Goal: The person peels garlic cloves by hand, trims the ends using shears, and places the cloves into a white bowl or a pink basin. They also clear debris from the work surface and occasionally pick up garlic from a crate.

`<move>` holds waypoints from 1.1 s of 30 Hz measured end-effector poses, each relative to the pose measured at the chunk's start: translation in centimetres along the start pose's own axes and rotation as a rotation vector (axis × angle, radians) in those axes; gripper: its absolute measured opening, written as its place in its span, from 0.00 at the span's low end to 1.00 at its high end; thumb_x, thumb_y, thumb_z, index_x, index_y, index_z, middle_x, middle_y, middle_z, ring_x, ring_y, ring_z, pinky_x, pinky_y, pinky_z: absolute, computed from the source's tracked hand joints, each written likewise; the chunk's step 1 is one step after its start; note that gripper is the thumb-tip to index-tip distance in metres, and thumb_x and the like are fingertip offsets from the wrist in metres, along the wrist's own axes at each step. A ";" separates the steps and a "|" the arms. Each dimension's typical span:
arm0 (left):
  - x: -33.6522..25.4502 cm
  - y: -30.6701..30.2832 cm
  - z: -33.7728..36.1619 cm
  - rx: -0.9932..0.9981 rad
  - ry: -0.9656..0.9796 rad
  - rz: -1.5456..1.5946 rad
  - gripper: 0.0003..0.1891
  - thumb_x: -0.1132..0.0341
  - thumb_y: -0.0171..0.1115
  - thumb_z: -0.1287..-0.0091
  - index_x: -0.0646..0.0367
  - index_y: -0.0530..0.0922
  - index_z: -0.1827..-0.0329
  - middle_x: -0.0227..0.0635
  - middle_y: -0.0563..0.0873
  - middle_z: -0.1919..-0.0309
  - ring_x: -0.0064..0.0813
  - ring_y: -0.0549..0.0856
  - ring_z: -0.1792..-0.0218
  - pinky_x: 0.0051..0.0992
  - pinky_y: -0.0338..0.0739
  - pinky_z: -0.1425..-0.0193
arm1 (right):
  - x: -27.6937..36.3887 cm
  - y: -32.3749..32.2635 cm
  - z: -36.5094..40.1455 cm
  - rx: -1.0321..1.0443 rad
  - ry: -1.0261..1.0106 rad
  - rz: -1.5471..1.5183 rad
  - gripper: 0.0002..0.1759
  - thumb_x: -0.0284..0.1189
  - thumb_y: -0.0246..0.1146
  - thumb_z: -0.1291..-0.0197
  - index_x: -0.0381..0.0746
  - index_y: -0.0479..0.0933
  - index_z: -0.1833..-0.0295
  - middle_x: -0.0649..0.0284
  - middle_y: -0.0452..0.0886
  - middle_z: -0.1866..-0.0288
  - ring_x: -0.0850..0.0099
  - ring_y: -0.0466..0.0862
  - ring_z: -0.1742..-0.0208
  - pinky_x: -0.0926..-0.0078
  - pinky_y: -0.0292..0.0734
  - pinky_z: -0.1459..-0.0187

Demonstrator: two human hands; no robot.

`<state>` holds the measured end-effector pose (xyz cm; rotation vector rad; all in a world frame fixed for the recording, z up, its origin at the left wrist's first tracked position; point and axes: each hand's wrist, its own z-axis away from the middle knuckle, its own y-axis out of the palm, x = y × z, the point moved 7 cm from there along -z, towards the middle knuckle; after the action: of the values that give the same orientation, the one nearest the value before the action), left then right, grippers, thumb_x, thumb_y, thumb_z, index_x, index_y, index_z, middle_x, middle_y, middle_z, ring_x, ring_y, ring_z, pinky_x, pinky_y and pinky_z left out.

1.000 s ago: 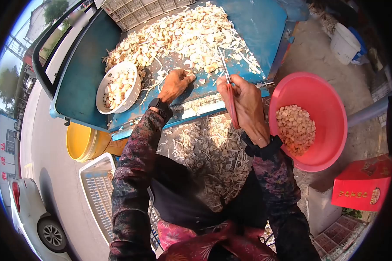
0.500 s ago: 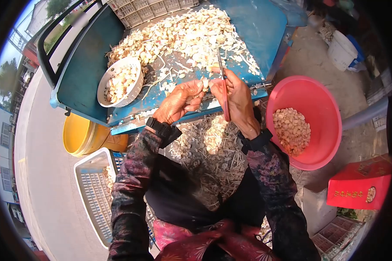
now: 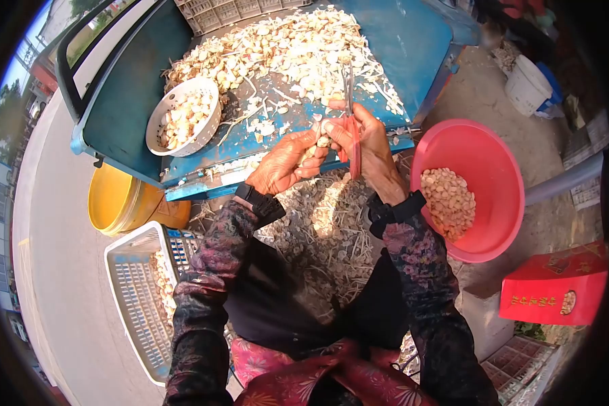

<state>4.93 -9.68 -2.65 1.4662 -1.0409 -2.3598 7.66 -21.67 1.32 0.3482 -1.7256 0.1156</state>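
My left hand (image 3: 287, 162) is closed, its fingertips pinching a small pale garlic clove (image 3: 323, 141). My right hand (image 3: 373, 150) is wrapped round red-handled scissors (image 3: 349, 86), whose blades point away from me, over the loose garlic. The right thumb presses against the clove, so the two hands touch at the fingertips. Both are above the near edge of a blue cart bed (image 3: 406, 40). Beyond them lies a heap of garlic pieces and dry stalks (image 3: 284, 51). A white round basket (image 3: 154, 139) of cloves stands on the bed to the left.
On the right is a pink basin (image 3: 497, 176) holding peeled cloves, with a red box (image 3: 555, 287) nearer me. A yellow bucket (image 3: 108, 203) and a white plastic crate (image 3: 135, 284) stand left. Stalks and skins (image 3: 325, 237) litter the ground between my legs.
My hands have come together, with the right thumb now against the clove. The scissors have turned more upright and show more of the red handle. The view has shifted slightly.
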 end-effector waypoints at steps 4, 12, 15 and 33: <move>-0.2 0.1 -0.1 -0.022 0.006 -0.123 0.13 0.56 0.53 0.27 0.58 0.73 0.59 0.26 0.74 0.76 0.12 0.63 0.82 0.13 0.56 0.84 | -0.6 -0.5 0.3 -0.048 0.164 -0.156 0.23 0.32 0.67 0.41 0.34 0.71 0.43 0.64 0.77 0.71 0.80 0.78 0.76 0.81 0.73 0.78; -2.7 -0.5 0.8 -0.306 0.268 -0.541 0.16 0.54 0.59 0.30 0.57 0.72 0.50 0.20 0.70 0.80 0.11 0.62 0.84 0.15 0.52 0.82 | -0.7 -0.6 0.5 -0.037 0.218 -0.225 0.27 0.35 0.68 0.41 0.31 0.68 0.43 0.67 0.76 0.74 0.79 0.77 0.80 0.83 0.73 0.80; -2.0 1.7 0.5 -0.098 0.316 -0.557 0.16 0.54 0.57 0.29 0.56 0.73 0.49 0.20 0.71 0.79 0.10 0.64 0.83 0.14 0.55 0.82 | -1.4 -0.2 0.6 -0.007 0.182 -0.180 0.24 0.34 0.66 0.39 0.31 0.69 0.44 0.66 0.79 0.71 0.81 0.78 0.79 0.84 0.73 0.79; -2.1 -2.0 -0.1 -0.408 0.512 -0.060 0.12 0.60 0.46 0.24 0.57 0.73 0.50 0.24 0.74 0.76 0.13 0.69 0.81 0.14 0.65 0.81 | 0.0 2.1 2.5 -0.035 -0.172 0.971 0.23 0.40 0.64 0.42 0.36 0.77 0.45 0.48 0.80 0.70 0.53 0.81 0.71 0.59 0.74 0.71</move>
<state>6.53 -7.23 -2.47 1.7948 -0.3697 -1.9069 4.68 -20.32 1.13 -0.5478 -1.9290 0.7707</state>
